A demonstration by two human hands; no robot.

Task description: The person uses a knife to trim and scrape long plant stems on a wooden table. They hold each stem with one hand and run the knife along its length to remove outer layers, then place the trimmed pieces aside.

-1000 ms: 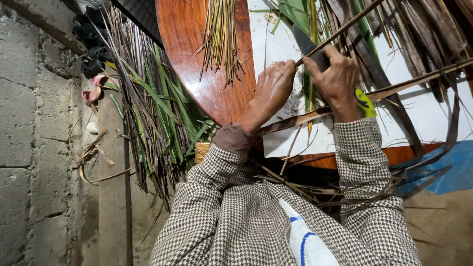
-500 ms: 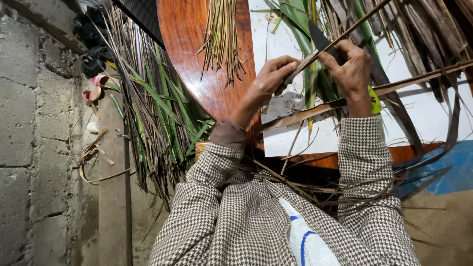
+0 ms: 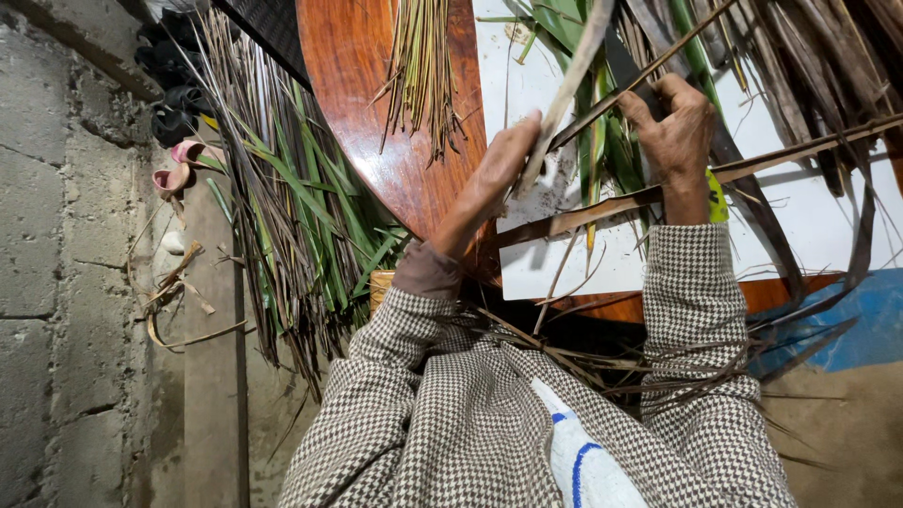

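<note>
My left hand (image 3: pixel 497 177) is closed on a pale, dry leaf strip (image 3: pixel 576 71) that slants up and right over a white sheet (image 3: pixel 809 226). Just right of it, my right hand (image 3: pixel 673 132) grips a dark flat blade-like tool (image 3: pixel 623 58) that points up-left toward the strip. A thin brown rib (image 3: pixel 691 36) crosses above the right hand. Green and brown palm leaves (image 3: pixel 602 150) lie on the sheet between and beyond both hands. My sleeves are in a brown-and-white check.
The white sheet lies on a red-brown wooden tabletop (image 3: pixel 376 103), which also bears a bundle of thin ribs (image 3: pixel 421 66). A heap of green and dry leaves (image 3: pixel 292 226) leans at left beside a block wall (image 3: pixel 56 235). Sandals (image 3: pixel 179 165) lie by the wall. A blue mat (image 3: pixel 861 310) shows at right.
My left hand has risen from the table's edge and closed on the pale strip, which now stands steeper. The right hand with the dark tool has shifted slightly up and right.
</note>
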